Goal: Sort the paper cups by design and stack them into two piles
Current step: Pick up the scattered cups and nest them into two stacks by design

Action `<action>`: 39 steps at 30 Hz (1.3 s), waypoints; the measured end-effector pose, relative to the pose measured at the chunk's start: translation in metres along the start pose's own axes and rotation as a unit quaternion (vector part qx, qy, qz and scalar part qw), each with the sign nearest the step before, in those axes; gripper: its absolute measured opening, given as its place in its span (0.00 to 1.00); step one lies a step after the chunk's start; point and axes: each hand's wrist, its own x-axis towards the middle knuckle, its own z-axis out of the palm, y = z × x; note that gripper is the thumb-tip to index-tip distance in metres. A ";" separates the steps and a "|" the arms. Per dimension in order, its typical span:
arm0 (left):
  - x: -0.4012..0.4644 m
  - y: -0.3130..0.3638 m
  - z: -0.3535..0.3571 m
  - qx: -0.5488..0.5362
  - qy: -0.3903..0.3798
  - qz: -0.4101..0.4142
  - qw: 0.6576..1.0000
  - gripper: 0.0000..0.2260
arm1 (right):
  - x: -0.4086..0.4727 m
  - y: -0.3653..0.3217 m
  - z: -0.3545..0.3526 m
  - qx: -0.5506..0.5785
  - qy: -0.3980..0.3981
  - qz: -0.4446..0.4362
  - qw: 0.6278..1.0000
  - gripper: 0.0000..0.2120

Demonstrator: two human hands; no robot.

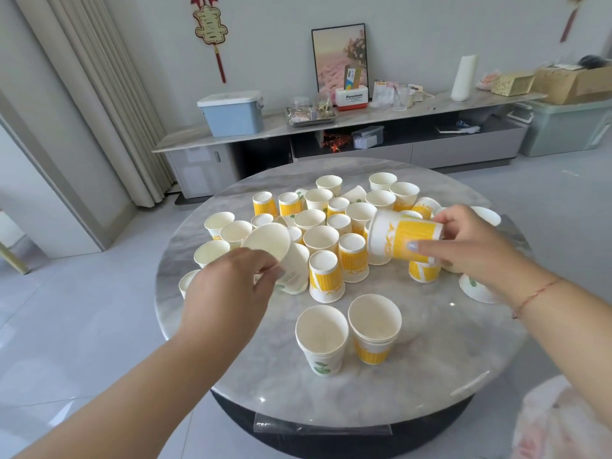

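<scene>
Many paper cups cover the far half of a round marble table; some are yellow-striped, others white with a green leaf. My left hand grips a tilted white leaf cup, its mouth facing me, at the left of the cluster. My right hand holds a yellow-striped cup on its side above the cluster, mouth pointing left. Near the front stand two short piles side by side: a leaf-design pile on the left and a yellow-striped pile on the right.
A white leaf cup lies upside down under my right wrist. Behind the table runs a low cabinet with a blue box, a tray and a framed picture. A plastic bag sits at the lower right.
</scene>
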 end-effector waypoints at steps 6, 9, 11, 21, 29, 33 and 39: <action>-0.003 0.031 -0.001 -0.110 0.027 0.063 0.992 0.03 | -0.021 -0.015 0.026 0.183 -0.155 -0.072 0.968 0.29; -0.008 0.029 -0.001 -0.106 0.009 0.086 0.991 0.03 | -0.021 -0.006 0.035 0.044 -0.178 -0.086 0.979 0.36; -0.012 0.025 0.001 -0.086 -0.019 0.109 0.990 0.04 | -0.022 0.002 0.040 -0.007 -0.189 -0.098 0.977 0.37; -0.033 0.009 0.024 -0.036 -0.131 0.108 0.985 0.07 | -0.025 0.029 0.042 -0.104 -0.200 -0.070 0.972 0.40; -0.006 -0.015 0.028 -0.018 -0.139 0.004 0.990 0.13 | -0.005 0.020 0.037 -0.072 -0.155 -0.084 0.982 0.26; 0.026 -0.037 0.049 0.009 -0.167 -0.068 0.983 0.11 | 0.028 0.012 0.050 -0.191 -0.117 -0.108 0.969 0.18; 0.052 -0.055 0.085 0.053 -0.220 -0.058 0.972 0.13 | 0.066 -0.007 0.094 -0.375 -0.179 -0.211 0.884 0.24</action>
